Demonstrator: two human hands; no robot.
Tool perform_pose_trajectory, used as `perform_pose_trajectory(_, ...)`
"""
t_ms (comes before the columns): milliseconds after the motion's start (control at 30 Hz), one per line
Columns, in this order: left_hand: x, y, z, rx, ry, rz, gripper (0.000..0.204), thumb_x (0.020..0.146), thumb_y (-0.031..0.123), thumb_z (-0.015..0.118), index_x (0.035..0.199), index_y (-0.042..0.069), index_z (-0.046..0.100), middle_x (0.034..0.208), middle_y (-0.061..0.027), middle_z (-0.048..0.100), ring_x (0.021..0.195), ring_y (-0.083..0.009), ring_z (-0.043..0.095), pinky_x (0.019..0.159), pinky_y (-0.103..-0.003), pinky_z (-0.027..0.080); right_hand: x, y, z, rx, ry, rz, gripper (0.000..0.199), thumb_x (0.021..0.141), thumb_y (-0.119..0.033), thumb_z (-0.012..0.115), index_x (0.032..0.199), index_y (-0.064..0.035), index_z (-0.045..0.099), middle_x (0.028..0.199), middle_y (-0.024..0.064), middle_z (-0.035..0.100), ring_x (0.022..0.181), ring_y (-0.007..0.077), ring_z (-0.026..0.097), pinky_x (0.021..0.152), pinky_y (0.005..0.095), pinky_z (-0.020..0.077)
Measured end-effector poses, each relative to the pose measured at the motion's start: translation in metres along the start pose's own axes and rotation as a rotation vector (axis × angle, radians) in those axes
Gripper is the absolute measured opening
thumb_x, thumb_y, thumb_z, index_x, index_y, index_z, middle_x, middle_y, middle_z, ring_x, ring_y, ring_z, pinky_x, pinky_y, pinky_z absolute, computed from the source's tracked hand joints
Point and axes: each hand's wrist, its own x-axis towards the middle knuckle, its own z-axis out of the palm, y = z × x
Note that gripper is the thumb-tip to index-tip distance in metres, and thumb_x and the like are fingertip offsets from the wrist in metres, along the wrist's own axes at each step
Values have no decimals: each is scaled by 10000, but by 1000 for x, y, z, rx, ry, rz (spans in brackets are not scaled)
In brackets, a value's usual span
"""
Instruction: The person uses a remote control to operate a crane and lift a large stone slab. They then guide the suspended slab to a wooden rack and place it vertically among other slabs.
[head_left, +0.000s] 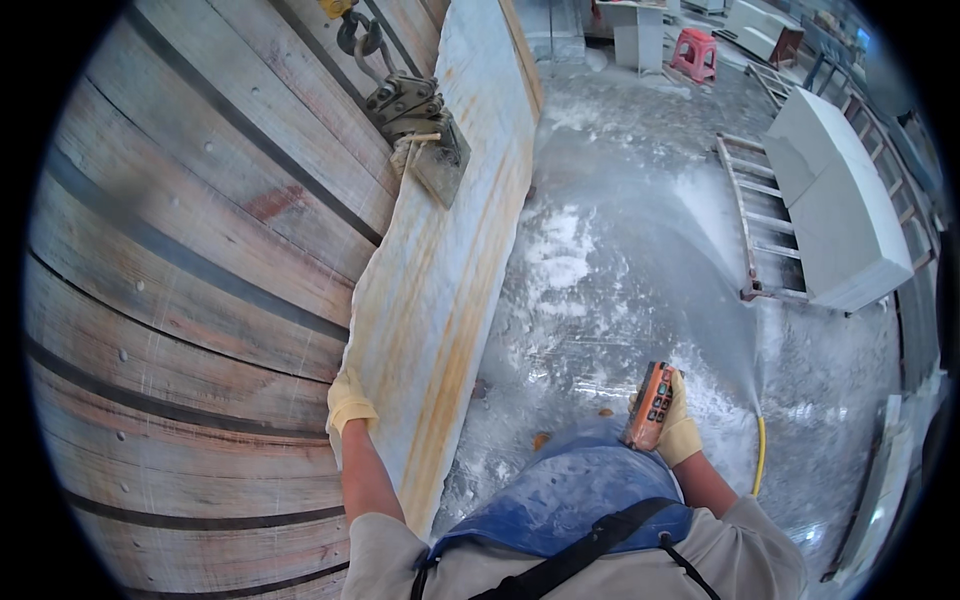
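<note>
My left hand [350,400], in a pale yellow glove, grips the rough edge of a large stone slab [430,330] with white and rusty-yellow veins. The slab stands on edge, leaning at the left. Farther along that same edge a metal lifting clamp [420,135] straddles the slab, hanging from a hook and chain [365,45]. My right hand [680,425], gloved the same way, is closed around an orange handheld remote control [652,405] with dark buttons. It is held at waist height beside my blue apron [570,490]; the fingers behind the remote are partly hidden.
A platform of wooden planks [200,250] with dark gaps fills the left. A yellow hose [760,455] sprays water across the wet floor [580,300] on the right. Beyond it are a metal rack [750,170], pale stone blocks [835,190] and a red stool [694,50].
</note>
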Motion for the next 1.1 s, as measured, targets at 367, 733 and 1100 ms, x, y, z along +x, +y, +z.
perform_pose_trajectory(367, 9, -5, -2, 94, 11, 29, 486, 1068, 400, 465, 1123, -1, 734, 1083, -261, 731, 1027, -447, 694, 893, -517, 536, -7, 0, 4, 24, -80, 17, 629, 916, -737, 609, 1014, -123, 698, 875, 189, 731, 777, 457, 722, 687, 627, 590)
perform_pose_trajectory(733, 1, 21, -3, 104, 23, -11, 492, 1066, 404, 460, 1128, -4, 728, 1072, -247, 738, 1012, -442, 700, 886, -522, 538, 14, 3, -2, -27, -32, 53, 672, 914, -768, 581, 1058, -123, 701, 912, 203, 736, 782, 434, 724, 708, 614, 593)
perform_pose_trajectory(1100, 23, 4, 1, 139, 34, -28, 481, 1058, 401, 454, 1140, 17, 732, 1111, -247, 732, 1037, -437, 698, 904, -521, 537, 2, 2, 5, 32, -21, 40, 649, 883, -778, 613, 978, -141, 691, 882, 207, 723, 774, 480, 716, 634, 654, 585)
